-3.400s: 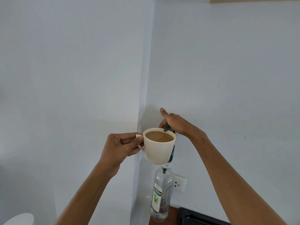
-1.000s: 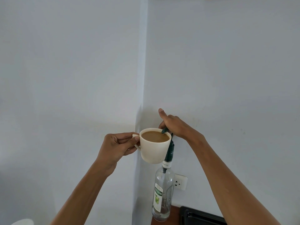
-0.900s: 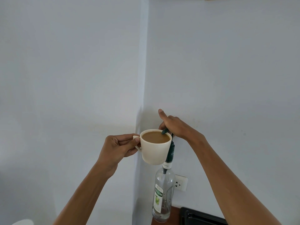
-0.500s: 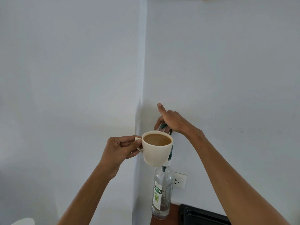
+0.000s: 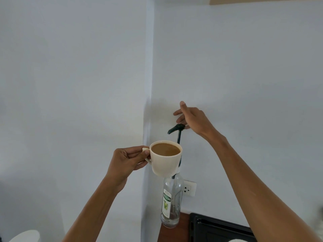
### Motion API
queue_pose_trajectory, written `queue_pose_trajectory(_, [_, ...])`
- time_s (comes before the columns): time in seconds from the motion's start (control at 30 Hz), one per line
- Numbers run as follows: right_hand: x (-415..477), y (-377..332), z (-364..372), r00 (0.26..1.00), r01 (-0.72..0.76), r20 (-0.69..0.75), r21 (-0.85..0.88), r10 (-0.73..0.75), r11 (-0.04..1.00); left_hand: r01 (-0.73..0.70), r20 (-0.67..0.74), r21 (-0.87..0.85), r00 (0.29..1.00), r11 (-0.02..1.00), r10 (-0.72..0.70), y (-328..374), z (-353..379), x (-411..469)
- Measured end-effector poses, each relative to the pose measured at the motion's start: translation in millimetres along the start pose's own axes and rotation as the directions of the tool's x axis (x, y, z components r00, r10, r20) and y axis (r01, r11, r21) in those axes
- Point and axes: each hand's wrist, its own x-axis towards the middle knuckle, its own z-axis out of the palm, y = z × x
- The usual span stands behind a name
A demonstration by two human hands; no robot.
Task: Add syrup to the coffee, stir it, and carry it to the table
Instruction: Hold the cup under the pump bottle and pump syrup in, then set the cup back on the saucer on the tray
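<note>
The left hand (image 5: pixel 128 160) pinched the handle of the cup (image 5: pixel 165 157), thumb on top, holding it upright and nearly full of coffee just below and left of the pump head (image 5: pixel 176 128). A rigid ceramic cup this full was judged moderately heavy and spill-prone; the handle was the correct grip point. The right hand (image 5: pixel 193 118) hovered spread above the pump head, fingers loose, gripping nothing. The syrup bottle (image 5: pixel 172 199) stood below the cup, long axis vertical, glass and fragile; its spout pointed left and down toward the cup.
</note>
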Motion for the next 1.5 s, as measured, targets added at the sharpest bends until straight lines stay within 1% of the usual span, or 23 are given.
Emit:
queue_pose_trajectory(0.1, [-32,8,-18,0.995,0.034,-0.089,-0.013,-0.035,0.999,0.006,0.003,-0.006,1.0,1.0,-0.006,-2,7,-7])
queue_pose_trajectory(0.17, [-57,14,-29,0.993,0.029,-0.116,-0.005,-0.029,1.0,0.009,0.015,-0.002,1.0,1.0,-0.009,-4,13,-12])
queue_pose_trajectory(0.3, [-107,28,-44,0.998,-0.031,-0.05,0.058,0.034,0.998,0.022,0.034,0.002,0.999,1.0,-0.022,-13,29,-22])
queue_pose_trajectory(0.5, [-165,46,-58,0.991,-0.127,0.048,0.108,0.122,0.986,0.06,0.043,0.019,0.997,0.998,-0.061,-29,59,-37])
queue_pose_trajectory(0.77, [-227,75,-75,0.975,-0.193,0.132,0.13,0.176,0.973,0.104,0.09,0.0,0.991,0.995,-0.104,-57,109,-60])
queue_pose_trajectory(0.87, [-246,90,-78,0.978,-0.182,0.129,0.145,0.164,0.973,0.126,0.104,-0.017,0.987,0.992,-0.124,-71,128,-68])
queue_pose_trajectory(1.0, [-268,111,-84,0.983,-0.173,0.084,0.158,0.162,0.972,0.166,0.129,-0.022,0.978,0.986,-0.161,-94,150,-78])
queue_pose_trajectory(1.27, [-300,157,-101,0.971,-0.238,0.06,0.139,0.232,0.961,0.25,0.192,-0.026,0.951,0.968,-0.241,-145,181,-90])
queue_pose_trajectory(1.5, [-328,200,-105,0.946,-0.322,0.088,0.161,0.312,0.933,0.312,0.234,-0.012,0.925,0.95,-0.301,-192,199,-100])
